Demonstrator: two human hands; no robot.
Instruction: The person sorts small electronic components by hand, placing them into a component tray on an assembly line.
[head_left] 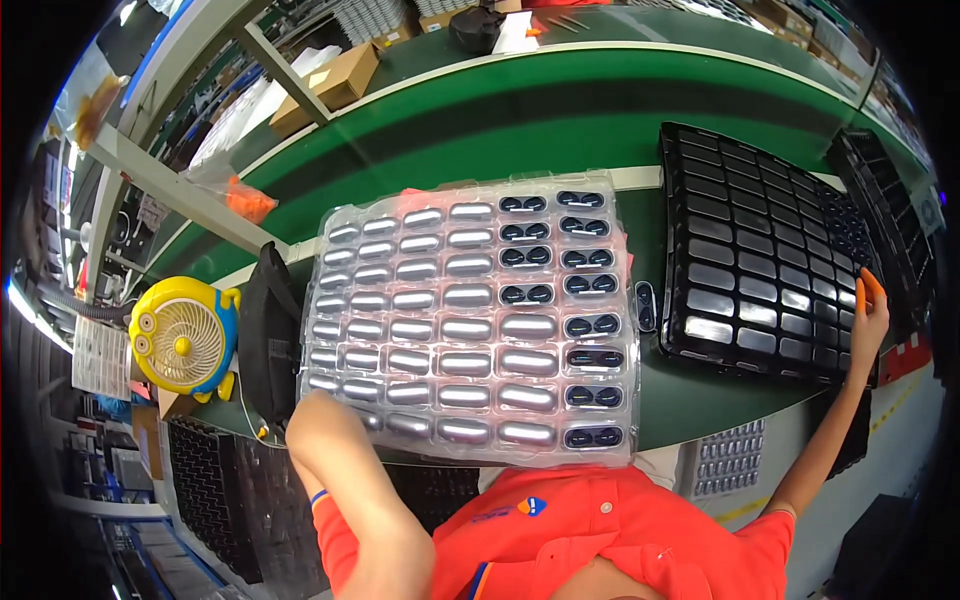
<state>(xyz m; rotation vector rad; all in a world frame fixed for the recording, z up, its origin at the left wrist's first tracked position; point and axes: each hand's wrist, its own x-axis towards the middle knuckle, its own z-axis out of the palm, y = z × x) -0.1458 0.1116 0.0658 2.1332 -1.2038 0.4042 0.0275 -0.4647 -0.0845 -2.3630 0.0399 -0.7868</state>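
A clear plastic tray (628, 400) spreads before me, filled with rows of silver rounded cases (465, 362). Dark oblong pieces with two round wells, like earbud case inserts (594, 326), fill its right column and part of the neighbouring one. My left hand (325, 418) rests by the tray's lower left corner, bent at the wrist, its fingers hidden. At the far edge of a glossy black compartment tray (735, 255) is my right hand (870, 312), orange covers on its fingertips. Those fingers look stretched and slightly apart. Small dark parts (845, 222) sit in that tray's right compartments.
A single dark insert (646, 305) lies between the trays. On the left stand a yellow and blue fan (182, 338) and a black bag (268, 340). Another black tray (885, 215) leans at the right. A green barrier (480, 130) runs behind the table.
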